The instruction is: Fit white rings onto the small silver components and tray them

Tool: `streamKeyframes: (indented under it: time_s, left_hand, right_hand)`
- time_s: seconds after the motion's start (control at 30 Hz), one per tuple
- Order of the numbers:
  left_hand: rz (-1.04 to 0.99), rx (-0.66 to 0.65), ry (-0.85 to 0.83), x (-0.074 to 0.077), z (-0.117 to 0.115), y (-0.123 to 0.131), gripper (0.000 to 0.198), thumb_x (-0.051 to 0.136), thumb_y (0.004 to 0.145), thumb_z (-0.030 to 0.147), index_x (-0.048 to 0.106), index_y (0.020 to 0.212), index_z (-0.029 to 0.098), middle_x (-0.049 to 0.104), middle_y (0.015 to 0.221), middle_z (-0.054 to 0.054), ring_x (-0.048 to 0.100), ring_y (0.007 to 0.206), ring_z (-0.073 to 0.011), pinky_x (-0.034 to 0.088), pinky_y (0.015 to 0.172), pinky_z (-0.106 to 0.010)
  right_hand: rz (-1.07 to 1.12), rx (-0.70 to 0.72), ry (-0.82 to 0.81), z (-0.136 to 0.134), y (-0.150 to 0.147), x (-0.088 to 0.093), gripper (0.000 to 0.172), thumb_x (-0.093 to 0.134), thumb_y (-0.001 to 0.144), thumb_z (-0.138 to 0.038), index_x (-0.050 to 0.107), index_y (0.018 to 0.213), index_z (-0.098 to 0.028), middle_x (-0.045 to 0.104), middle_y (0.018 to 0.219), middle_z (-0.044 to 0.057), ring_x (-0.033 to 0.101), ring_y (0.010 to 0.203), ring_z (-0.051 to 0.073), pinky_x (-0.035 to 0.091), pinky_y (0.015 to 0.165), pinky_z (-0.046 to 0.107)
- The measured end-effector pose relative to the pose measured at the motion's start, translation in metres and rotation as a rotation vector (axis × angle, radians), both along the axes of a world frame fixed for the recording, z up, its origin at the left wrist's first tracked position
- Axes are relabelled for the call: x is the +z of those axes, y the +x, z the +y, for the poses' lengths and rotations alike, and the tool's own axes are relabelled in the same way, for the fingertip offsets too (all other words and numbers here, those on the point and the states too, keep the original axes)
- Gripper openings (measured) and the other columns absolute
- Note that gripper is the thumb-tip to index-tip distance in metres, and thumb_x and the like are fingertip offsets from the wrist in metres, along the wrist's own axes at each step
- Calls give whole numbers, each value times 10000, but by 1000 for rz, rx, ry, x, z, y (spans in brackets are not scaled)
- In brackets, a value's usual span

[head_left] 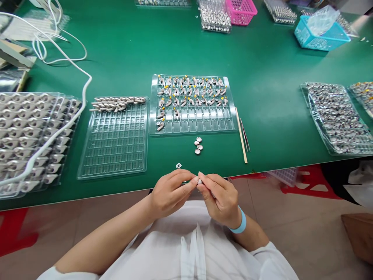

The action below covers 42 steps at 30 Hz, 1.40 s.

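My left hand point(174, 191) and my right hand point(219, 197) meet at the fingertips over the table's front edge. Between them is a small pale metal part point(199, 181), pinched by both hands and mostly covered by the fingers. Just beyond lie several small round metal pieces point(197, 151) and a thin ring point(178, 166). Farther back sits a clear tray point(210, 125) with rows of curved metal parts, some with yellow bits. A wooden stick point(241, 136) and tweezers point(244, 135) rest at its right.
Left of the tray are a second clear tray point(115, 155), stacked trays of metal parts point(29, 132) and a white cable point(64, 126). At the right lies a full tray point(335, 116). Pink point(243, 14) and blue point(316, 41) baskets stand at the back.
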<state>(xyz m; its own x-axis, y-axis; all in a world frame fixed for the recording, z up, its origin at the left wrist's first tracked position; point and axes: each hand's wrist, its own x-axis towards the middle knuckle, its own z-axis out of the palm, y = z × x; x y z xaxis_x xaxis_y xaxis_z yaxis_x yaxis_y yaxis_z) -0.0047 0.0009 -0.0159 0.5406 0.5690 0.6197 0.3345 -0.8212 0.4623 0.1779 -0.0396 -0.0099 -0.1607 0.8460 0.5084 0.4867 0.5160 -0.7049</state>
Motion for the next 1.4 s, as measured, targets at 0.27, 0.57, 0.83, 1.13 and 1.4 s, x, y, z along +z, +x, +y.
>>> streamKeyframes:
  time_s: [0.27, 0.57, 0.83, 1.13, 1.4]
  left_hand:
    - [-17, 9, 15, 4, -1, 3, 311, 537, 905, 95, 546, 1207, 166, 667, 871, -76, 627, 789, -155, 571, 682, -293]
    - [-47, 10, 8, 7, -3, 8, 314, 561, 877, 52, 567, 1186, 110, 672, 868, -101, 629, 795, -174, 574, 695, -311]
    - [-3, 15, 34, -3, -4, 6, 367, 538, 882, 61, 543, 1243, 129, 690, 882, -103, 648, 806, -184, 593, 699, -332]
    - [-3, 8, 84, -5, -1, 11, 377, 476, 861, 25, 525, 1227, 102, 698, 869, -129, 653, 798, -203, 606, 681, -358]
    - [47, 20, 106, -4, 0, 14, 367, 477, 830, 6, 521, 1186, 85, 686, 858, -141, 639, 790, -208, 603, 651, -353]
  right_hand:
    - [191, 100, -203, 5, 4, 7, 273, 574, 913, -125, 643, 1176, -153, 686, 858, 71, 645, 761, 150, 579, 668, 285]
    - [137, 90, -148, 7, 7, 9, 288, 571, 902, -106, 625, 1179, -161, 680, 904, 81, 635, 796, 157, 572, 676, 291]
    - [-1, 26, -64, 1, 3, 0, 323, 554, 900, -88, 595, 1213, -154, 679, 897, 90, 635, 776, 172, 570, 664, 311]
    - [-115, -60, 33, -3, 0, -4, 364, 550, 892, -86, 567, 1255, -119, 690, 872, 115, 653, 753, 199, 564, 616, 320]
    - [-166, -109, 50, -4, -2, -9, 410, 520, 899, -73, 538, 1303, -137, 708, 889, 110, 682, 754, 197, 563, 608, 302]
